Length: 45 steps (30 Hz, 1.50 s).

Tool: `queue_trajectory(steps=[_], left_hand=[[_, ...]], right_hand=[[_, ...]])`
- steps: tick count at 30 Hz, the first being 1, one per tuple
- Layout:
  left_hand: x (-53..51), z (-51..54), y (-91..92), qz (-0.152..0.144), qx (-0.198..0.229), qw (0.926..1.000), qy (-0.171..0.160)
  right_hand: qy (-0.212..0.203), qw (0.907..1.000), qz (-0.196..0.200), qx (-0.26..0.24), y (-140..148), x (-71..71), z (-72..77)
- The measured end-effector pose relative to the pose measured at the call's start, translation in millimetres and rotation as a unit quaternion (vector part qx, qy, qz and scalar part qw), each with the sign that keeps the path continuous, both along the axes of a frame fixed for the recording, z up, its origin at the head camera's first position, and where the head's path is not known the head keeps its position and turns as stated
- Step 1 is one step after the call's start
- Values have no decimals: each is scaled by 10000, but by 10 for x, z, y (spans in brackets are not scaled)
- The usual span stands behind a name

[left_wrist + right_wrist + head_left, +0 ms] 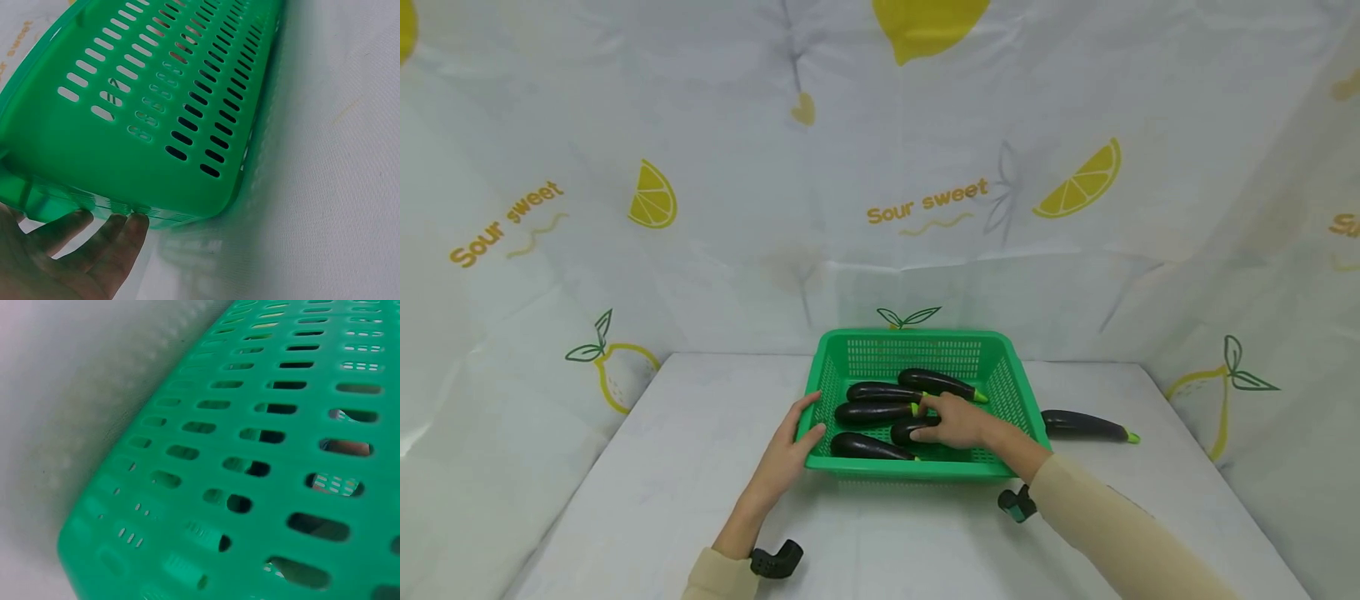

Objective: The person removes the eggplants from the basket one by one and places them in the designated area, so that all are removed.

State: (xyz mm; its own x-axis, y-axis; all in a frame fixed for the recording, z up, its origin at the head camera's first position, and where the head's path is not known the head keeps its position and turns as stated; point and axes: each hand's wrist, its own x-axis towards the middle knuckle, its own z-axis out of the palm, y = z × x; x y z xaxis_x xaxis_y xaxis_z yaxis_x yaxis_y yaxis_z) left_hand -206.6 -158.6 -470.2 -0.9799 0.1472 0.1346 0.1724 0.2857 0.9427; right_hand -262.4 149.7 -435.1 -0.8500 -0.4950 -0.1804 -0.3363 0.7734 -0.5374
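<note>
A green plastic basket with slotted walls stands on the white table, with several dark purple eggplants lying in it. My left hand holds the basket's left rim; in the left wrist view its fingers press against the outer wall. Inside the basket, my right hand reaches down and grips an eggplant near its stem end, fingers over the top. The right wrist view is filled by the basket's slotted wall, which hides most of that hand.
Another eggplant lies on the table just right of the basket, its green stem pointing right. Behind stands a white backdrop printed with lemons and words. A dark wrist device is strapped near each sleeve.
</note>
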Motion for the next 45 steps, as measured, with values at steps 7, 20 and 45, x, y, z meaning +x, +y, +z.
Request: queue_trajectory(steps=[7,20,45], left_hand=[[5,1,1,-2,8,10000,-10],[-12,-35,-4,82,-101,9999,-34],[-8,-9,-5,14,-49,10000,-15]], right_hand=[[120,9997,-105,-202,31,53,93],[301,9965,-114,-771,127,132,226],[798,9891,-441,-1157,305,444,629]])
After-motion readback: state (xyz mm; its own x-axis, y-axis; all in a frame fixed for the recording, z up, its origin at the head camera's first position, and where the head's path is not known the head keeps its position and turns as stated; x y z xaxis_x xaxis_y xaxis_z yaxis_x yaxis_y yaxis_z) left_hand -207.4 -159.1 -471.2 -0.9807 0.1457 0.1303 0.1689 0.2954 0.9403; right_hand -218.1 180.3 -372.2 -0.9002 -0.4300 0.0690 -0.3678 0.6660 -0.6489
